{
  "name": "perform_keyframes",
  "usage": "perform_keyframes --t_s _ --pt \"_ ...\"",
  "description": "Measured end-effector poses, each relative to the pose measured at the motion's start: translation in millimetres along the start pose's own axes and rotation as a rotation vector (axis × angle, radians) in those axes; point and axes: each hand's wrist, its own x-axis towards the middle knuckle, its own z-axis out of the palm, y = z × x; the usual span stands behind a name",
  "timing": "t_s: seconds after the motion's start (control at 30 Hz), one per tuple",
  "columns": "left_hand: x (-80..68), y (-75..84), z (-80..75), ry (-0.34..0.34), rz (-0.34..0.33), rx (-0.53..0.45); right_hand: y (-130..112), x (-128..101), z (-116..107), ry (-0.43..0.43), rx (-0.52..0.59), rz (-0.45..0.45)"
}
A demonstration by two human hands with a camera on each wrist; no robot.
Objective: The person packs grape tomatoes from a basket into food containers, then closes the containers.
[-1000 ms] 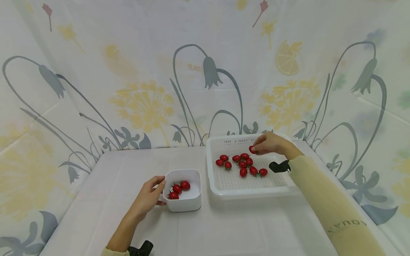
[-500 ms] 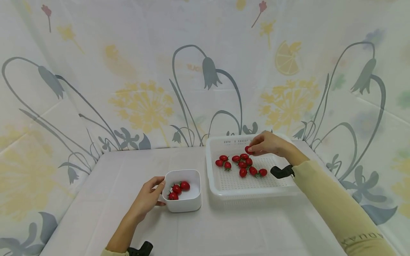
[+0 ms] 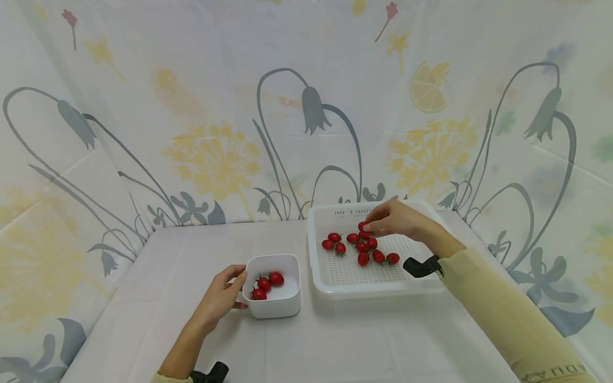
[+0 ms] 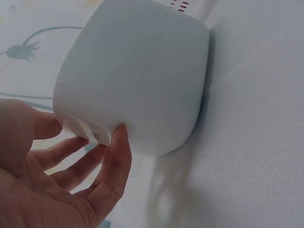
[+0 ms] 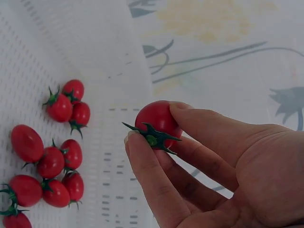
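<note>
My right hand [image 3: 383,222] [image 5: 156,137] pinches a red cherry tomato [image 5: 156,118] [image 3: 364,226] between thumb and fingers, above the back of a white perforated tray [image 3: 378,282]. Several more cherry tomatoes [image 3: 362,246] [image 5: 52,164] lie loose in the tray. My left hand [image 3: 221,295] [image 4: 71,175] holds the left side of a small white square bowl [image 3: 280,306] [image 4: 137,80], thumb on the rim and fingers along its wall. Three tomatoes [image 3: 265,283] lie in the bowl.
The bowl and tray stand side by side on a white cloth-covered table [image 3: 191,255]. A floral curtain [image 3: 215,133] hangs behind and at both sides. Black wrist camera mounts [image 3: 421,266] show on both arms.
My right hand has carried the pinched tomato slightly leftward over the tray. The left hand and the bowl have stayed put.
</note>
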Motion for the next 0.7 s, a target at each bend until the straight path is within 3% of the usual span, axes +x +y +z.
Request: perform_keyframes --t_s 0.47,0.7 --pt "-0.9 -1.3 0.1 -0.001 0.001 -0.003 -15 -9 26 0.007 -0.07 -0.043" --pt "-0.3 -1.3 1.0 0.002 0.012 -0.013 -16 -10 40 -0.018 -0.029 -0.052"
